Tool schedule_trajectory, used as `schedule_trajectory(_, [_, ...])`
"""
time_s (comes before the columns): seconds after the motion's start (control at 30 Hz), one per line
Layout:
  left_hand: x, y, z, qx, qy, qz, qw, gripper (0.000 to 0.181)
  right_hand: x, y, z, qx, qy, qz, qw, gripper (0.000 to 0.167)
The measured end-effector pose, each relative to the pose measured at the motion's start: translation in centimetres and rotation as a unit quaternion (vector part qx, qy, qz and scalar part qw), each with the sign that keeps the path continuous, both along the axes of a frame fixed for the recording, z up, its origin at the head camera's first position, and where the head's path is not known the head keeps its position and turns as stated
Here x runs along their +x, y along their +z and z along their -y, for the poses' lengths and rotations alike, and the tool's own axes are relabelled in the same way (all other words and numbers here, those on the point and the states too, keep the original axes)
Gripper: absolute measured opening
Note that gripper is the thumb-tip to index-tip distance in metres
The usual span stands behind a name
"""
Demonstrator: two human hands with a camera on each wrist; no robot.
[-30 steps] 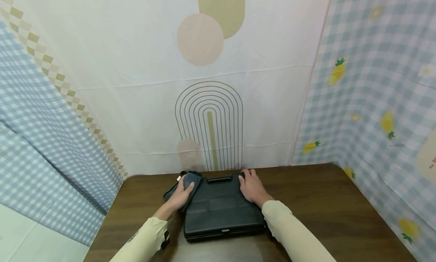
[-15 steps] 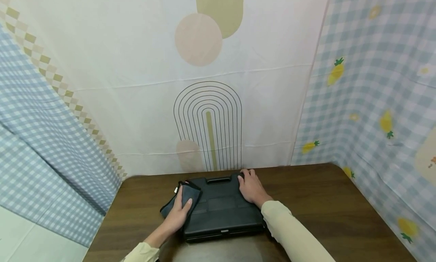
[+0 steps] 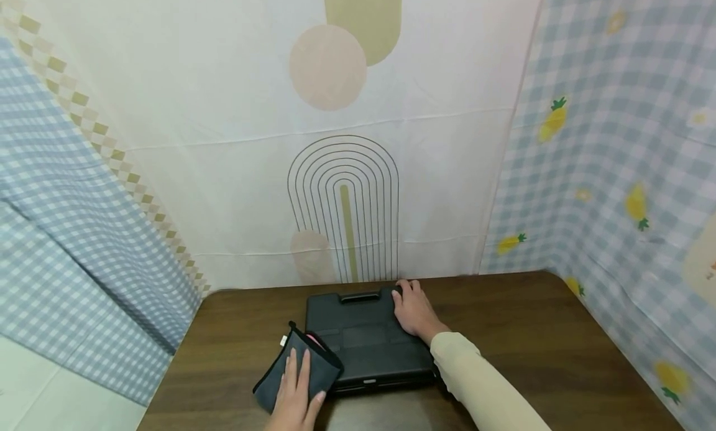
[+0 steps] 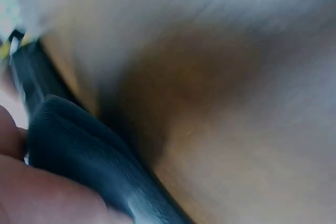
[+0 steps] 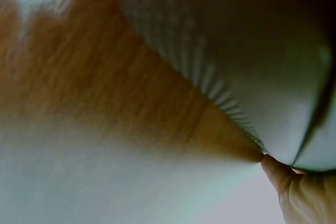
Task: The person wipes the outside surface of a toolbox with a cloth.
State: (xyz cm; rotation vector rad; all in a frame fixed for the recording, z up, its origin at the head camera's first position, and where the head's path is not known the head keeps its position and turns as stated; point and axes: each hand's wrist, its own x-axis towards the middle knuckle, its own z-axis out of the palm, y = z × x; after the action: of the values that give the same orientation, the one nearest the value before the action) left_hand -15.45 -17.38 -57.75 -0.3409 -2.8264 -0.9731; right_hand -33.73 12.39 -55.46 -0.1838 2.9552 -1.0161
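Observation:
A dark grey-blue fabric pouch [image 3: 319,369] with black trim and a small white tag lies aslant at the near left of a black plastic carrying case [image 3: 363,350], overlapping its corner. A bit of pink shows at the pouch's mouth. My left hand [image 3: 294,390] lies on the pouch with straight fingers and the thumb spread to the side. In the left wrist view, the pouch [image 4: 89,145] bulges beside blurred fingers. My right hand [image 3: 415,310] grips the case's far right corner, thumb on top and fingers over the edge. The right wrist view shows the thumb [image 5: 275,171] at the case's edge.
A dark wooden table [image 3: 520,344] carries the case, which has a carry handle [image 3: 360,298] on its far side and a small latch [image 3: 370,381] at the near edge. Patterned cloth [image 3: 252,201] hangs behind the table, with checked cloth [image 3: 604,170] on the right.
My left hand has drawn the pouch from the case's far left toward me and to its near left corner, its grip loosening into straighter fingers. The right hand and the case stay put.

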Motion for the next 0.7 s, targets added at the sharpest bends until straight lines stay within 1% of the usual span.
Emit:
schedule_trajectory(0.03, [0.5, 0.0, -0.2, -0.034, 0.004, -0.028, 0.9990, 0.077, 0.0, -0.1, 0.0, 0.001, 0.000, 0.001, 1.0000, 0.047])
schedule_trajectory(0.07, [0.8, 0.1, -0.4, -0.065, 0.007, -0.048, 0.9967, 0.078, 0.0, -0.1, -0.1, 0.001, -0.001, 0.002, 1.0000, 0.047])
schedule_trajectory(0.1, [0.9, -0.2, -0.5, -0.094, 0.012, -0.073, 0.9928, 0.080, 0.0, -0.1, -0.1, 0.001, -0.002, 0.002, 1.0000, 0.048])
schedule_trajectory(0.13, [1.0, -0.4, -0.4, -0.116, 0.016, -0.089, 0.9891, 0.084, 0.0, -0.1, -0.1, 0.003, -0.002, 0.002, 1.0000, 0.048])
schedule_trajectory(0.23, [0.9, -0.6, -0.2, -0.162, 0.019, -0.124, 0.9788, 0.092, 0.0, 0.0, 0.0, 0.004, -0.002, 0.002, 1.0000, 0.047])
schedule_trajectory(0.3, [0.8, -0.6, 0.0, -0.184, 0.015, -0.134, 0.9737, 0.095, 0.1, 0.1, 0.0, 0.003, -0.002, 0.001, 1.0000, 0.047])
schedule_trajectory(0.37, [0.6, -0.6, 0.2, -0.203, 0.010, -0.141, 0.9690, 0.094, 0.1, 0.1, -0.1, 0.005, 0.000, 0.001, 1.0000, 0.047])
schedule_trajectory(0.53, [0.2, -0.5, 1.2, -0.245, -0.010, -0.144, 0.9588, 0.078, 0.2, 0.1, -0.2, 0.004, 0.001, 0.001, 1.0000, 0.047])
schedule_trajectory(0.63, [-0.1, -0.3, 2.2, -0.264, -0.036, -0.146, 0.9526, 0.072, 0.2, 0.1, -0.1, -0.003, 0.001, 0.000, 1.0000, 0.047])
schedule_trajectory(0.7, [-0.4, 0.0, 2.9, -0.280, -0.061, -0.158, 0.9449, 0.071, 0.2, 0.1, -0.1, -0.004, 0.001, 0.000, 1.0000, 0.047])
